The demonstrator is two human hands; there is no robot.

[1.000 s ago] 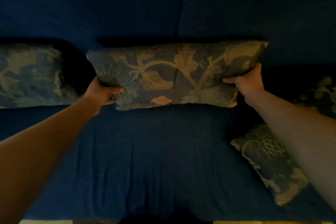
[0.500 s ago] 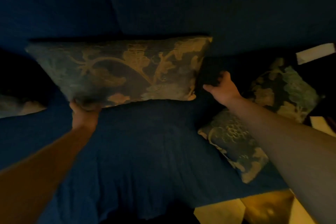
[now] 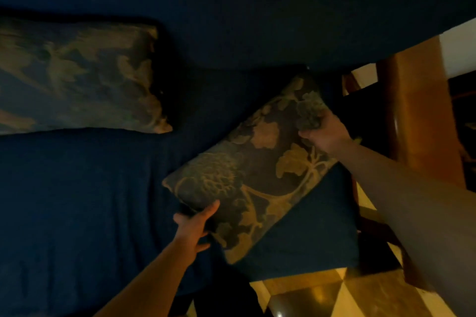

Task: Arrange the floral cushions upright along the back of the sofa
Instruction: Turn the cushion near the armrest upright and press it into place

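Two floral cushions show on the dark blue sofa [image 3: 77,201]. The first cushion [image 3: 77,77] stands upright at the left, leaning on the sofa back, with pale leaf patterns on dark cloth; its picture is blurred. The second cushion [image 3: 252,172] lies tilted at the right end of the seat, long and rectangular, with golden flowers, leaves and curling stems on dark ground.
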